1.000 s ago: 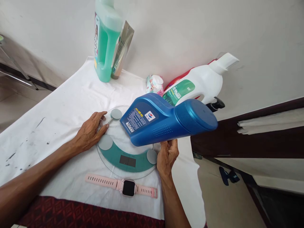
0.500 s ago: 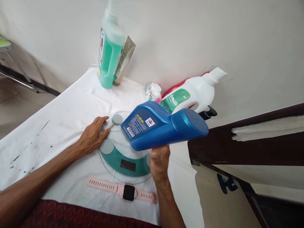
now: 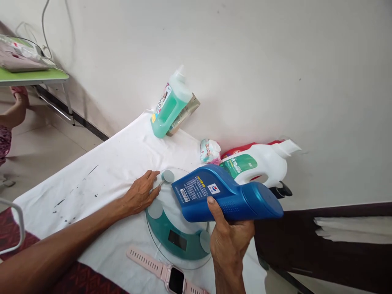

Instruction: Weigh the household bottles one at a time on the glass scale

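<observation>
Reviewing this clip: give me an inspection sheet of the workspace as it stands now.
Surface: white cloth, creased, dark-marked
Items in use: blue bottle over glass scale; base contact unclear; no digits readable
Clutter: pink-strapped watch near scale; green-liquid bottle, tube, small pack, white jug beyond
Hands: left hand at scale's rim; right hand grips blue bottle
Cables: one against wall, upper left; nothing seen on cloth
Surroundings: green-topped table and someone's leg, left; wall behind

Blue bottle; green-banded scale; pink watch; dark-red patterned cloth, seemingly diamonds.
</observation>
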`<control>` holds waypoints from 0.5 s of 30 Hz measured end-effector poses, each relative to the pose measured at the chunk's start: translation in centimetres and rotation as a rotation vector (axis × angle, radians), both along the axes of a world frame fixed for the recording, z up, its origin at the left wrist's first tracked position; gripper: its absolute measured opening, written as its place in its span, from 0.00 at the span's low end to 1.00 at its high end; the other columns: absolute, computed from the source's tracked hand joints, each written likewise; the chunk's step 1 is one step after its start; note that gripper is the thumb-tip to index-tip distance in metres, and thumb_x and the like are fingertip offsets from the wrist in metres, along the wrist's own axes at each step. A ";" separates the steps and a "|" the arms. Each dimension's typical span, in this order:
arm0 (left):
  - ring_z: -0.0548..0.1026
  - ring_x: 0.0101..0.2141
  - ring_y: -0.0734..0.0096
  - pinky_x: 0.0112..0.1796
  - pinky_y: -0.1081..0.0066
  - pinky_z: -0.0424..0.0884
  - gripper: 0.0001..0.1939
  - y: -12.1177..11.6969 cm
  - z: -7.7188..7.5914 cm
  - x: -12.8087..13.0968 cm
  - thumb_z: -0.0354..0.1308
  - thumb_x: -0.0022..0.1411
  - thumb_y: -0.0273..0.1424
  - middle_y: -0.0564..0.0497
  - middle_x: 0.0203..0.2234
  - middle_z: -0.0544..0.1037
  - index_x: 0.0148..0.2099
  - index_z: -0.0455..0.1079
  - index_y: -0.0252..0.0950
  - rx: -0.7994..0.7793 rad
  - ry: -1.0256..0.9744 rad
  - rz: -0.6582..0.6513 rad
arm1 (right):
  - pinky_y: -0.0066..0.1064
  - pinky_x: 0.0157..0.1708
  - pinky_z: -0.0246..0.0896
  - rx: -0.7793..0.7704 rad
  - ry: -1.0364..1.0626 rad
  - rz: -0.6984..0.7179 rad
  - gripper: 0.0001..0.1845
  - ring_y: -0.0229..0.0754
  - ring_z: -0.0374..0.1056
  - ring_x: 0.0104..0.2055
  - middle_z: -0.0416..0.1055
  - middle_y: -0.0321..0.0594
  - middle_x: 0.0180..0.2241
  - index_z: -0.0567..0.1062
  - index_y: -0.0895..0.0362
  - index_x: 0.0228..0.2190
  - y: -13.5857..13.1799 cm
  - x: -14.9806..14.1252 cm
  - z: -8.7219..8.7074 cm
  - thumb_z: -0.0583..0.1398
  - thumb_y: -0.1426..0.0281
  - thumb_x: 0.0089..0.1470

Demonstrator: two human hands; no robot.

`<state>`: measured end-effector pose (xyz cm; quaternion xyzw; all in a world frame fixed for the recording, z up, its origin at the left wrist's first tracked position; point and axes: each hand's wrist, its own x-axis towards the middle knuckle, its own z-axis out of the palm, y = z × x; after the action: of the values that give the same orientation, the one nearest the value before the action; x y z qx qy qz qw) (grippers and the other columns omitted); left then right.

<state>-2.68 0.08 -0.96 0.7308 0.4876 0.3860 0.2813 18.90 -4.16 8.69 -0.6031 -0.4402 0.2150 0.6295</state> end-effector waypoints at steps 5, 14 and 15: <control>0.79 0.46 0.54 0.45 0.52 0.78 0.21 -0.1 -0.1 0.2 0.47 0.74 0.35 0.41 0.49 0.74 0.65 0.59 0.37 -0.008 0.017 0.013 | 0.54 0.54 0.72 0.047 -0.003 -0.022 0.38 0.55 0.76 0.50 0.79 0.44 0.48 0.77 0.55 0.55 1.3 -0.5 1.6 0.76 0.64 0.41; 0.77 0.47 0.52 0.46 0.52 0.76 0.20 -0.3 0.2 0.4 0.46 0.74 0.34 0.40 0.49 0.73 0.65 0.58 0.36 -0.050 0.009 0.016 | 0.53 0.56 0.72 0.299 0.081 -0.004 0.41 0.52 0.75 0.51 0.76 0.43 0.51 0.71 0.55 0.53 14.9 -2.3 2.4 0.75 0.66 0.36; 0.77 0.47 0.52 0.46 0.52 0.76 0.20 -0.3 0.2 0.4 0.46 0.74 0.33 0.40 0.49 0.73 0.65 0.58 0.36 -0.052 0.006 0.016 | 0.53 0.55 0.72 0.290 0.080 -0.026 0.41 0.53 0.75 0.51 0.75 0.43 0.50 0.70 0.55 0.51 17.1 -2.4 2.1 0.74 0.66 0.34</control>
<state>-2.24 -0.20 -0.75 0.7205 0.5043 0.3732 0.2954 16.47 12.95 10.82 -0.5027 -0.4333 0.1648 0.7297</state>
